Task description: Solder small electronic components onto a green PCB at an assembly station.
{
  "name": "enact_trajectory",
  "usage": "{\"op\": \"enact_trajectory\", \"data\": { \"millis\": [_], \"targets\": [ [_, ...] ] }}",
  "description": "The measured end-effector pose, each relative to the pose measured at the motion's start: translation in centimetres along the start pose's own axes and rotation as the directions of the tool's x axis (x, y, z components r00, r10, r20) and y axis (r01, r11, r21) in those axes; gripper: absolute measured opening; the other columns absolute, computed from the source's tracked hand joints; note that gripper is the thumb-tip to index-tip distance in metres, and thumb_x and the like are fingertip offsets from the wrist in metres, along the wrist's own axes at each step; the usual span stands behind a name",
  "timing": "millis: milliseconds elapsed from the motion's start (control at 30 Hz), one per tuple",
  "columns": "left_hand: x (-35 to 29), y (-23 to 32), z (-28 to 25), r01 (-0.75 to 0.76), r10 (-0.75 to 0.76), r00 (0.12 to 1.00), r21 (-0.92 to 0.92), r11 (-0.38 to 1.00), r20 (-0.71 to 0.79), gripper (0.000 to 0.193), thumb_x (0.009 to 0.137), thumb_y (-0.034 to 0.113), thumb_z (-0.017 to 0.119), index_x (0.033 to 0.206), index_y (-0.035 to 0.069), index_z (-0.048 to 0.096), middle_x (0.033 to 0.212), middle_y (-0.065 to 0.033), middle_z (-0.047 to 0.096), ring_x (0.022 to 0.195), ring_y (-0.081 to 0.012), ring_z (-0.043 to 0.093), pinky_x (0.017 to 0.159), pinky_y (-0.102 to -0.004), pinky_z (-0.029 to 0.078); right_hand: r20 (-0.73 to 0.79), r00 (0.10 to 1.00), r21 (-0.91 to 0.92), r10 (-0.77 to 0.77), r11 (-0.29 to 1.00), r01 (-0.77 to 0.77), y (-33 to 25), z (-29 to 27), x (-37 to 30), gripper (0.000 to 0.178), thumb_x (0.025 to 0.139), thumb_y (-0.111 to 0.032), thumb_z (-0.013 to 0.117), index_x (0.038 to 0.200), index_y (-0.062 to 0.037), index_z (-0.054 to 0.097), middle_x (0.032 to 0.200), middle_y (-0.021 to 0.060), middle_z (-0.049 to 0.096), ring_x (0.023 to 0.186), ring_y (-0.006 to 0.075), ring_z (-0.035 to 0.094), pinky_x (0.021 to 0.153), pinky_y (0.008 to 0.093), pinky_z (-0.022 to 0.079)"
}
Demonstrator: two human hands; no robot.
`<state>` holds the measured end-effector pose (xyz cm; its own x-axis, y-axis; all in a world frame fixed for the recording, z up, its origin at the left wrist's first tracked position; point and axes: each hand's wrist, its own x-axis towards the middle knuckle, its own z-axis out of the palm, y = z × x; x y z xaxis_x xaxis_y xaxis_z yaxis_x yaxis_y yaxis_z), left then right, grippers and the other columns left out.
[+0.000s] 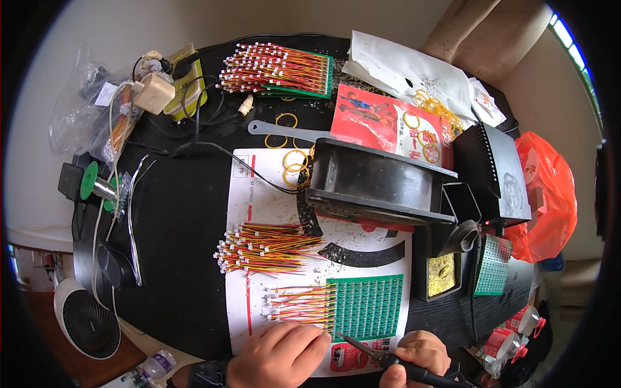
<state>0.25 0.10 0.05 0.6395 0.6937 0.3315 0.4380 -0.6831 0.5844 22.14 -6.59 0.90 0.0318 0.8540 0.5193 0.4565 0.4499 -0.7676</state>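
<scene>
My right hand is wrapped round the black handle of a soldering iron, whose tip points at the lower left corner of a green circuit board panel. My left hand is closed beside that corner, its fingers together; what they pinch is hidden. Several red and yellow wires with white connectors run leftward from the panel's left edge, just above my left fingers. Farther from me, a loose pile of similar wires rests on a white printed sheet.
A black fan stands beyond the panel. At right are a gold cleaning sponge, a black box, another green panel and a red bag. Wired boards lie far back; a solder spool is left.
</scene>
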Motion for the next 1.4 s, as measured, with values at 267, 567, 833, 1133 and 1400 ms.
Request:
{"op": "enact_trajectory", "data": {
  "millis": [267, 567, 833, 1133, 1400],
  "targets": [
    [-0.27, -0.01, 0.00, -0.009, 0.011, 0.996, 0.029, 1.000, -0.090, 0.006, 0.083, 0.000, 0.071, 0.088, -0.003, 0.072, 0.087, -0.0117, 0.067, 0.081, -0.0279, 0.066, 0.073, -0.0349, 0.055, 0.036, 0.999, 0.013, -0.004, 1.000, 0.003, 0.47, 0.39, -0.02, 0.014, 0.091, -0.003, 0.068, 0.091, 0.0073, 0.057, 0.068, 0.0136, 0.056, 0.048, 0.0250, 0.053, 0.046, 0.0364, 0.044],
    [-0.33, -0.07, 0.17, 0.034, -0.034, 0.999, -0.008, 0.999, -0.031, 0.008, 0.081, -0.001, 0.071, 0.089, -0.003, 0.072, 0.084, -0.0112, 0.065, 0.076, -0.0273, 0.065, 0.070, -0.0355, 0.055, 0.061, 0.998, -0.050, -0.015, 0.999, 0.018, 0.30, 0.42, 0.03, 0.014, 0.091, -0.002, 0.067, 0.091, 0.0074, 0.057, 0.070, 0.0136, 0.057, 0.049, 0.0250, 0.053, 0.047, 0.0367, 0.045],
    [-0.54, -0.18, 0.12, -0.014, 0.014, 1.000, 0.009, 1.000, 0.010, 0.012, 0.081, 0.000, 0.069, 0.092, -0.004, 0.072, 0.088, -0.0124, 0.065, 0.081, -0.0285, 0.066, 0.071, -0.0358, 0.056, 0.079, 0.997, -0.045, 0.000, 0.999, 0.004, 0.35, 0.33, 0.13, 0.015, 0.091, -0.004, 0.068, 0.091, 0.0071, 0.057, 0.068, 0.0137, 0.056, 0.049, 0.0250, 0.053, 0.047, 0.0365, 0.044],
    [-0.48, -0.10, 0.06, -0.025, 0.025, 1.000, 0.033, 0.999, 0.010, 0.015, 0.081, 0.002, 0.069, 0.094, -0.004, 0.072, 0.090, -0.0121, 0.066, 0.082, -0.0283, 0.066, 0.072, -0.0355, 0.056, 0.072, 0.997, -0.035, 0.004, 0.999, -0.002, 0.48, 0.30, -0.13, 0.016, 0.091, -0.005, 0.069, 0.091, 0.0072, 0.060, 0.069, 0.0137, 0.056, 0.050, 0.0260, 0.053, 0.048, 0.0369, 0.045],
    [-0.76, -0.05, 0.13, -0.046, 0.044, 0.999, 0.079, 0.996, 0.027, 0.016, 0.084, 0.005, 0.067, 0.096, -0.004, 0.072, 0.091, -0.0114, 0.066, 0.085, -0.0280, 0.066, 0.075, -0.0359, 0.056, 0.080, 0.997, -0.053, -0.003, 0.999, 0.007, 0.42, 0.26, -0.01, 0.015, 0.092, -0.005, 0.068, 0.092, 0.0076, 0.060, 0.069, 0.0138, 0.056, 0.050, 0.0259, 0.054, 0.048, 0.0373, 0.045]
  ]
}}
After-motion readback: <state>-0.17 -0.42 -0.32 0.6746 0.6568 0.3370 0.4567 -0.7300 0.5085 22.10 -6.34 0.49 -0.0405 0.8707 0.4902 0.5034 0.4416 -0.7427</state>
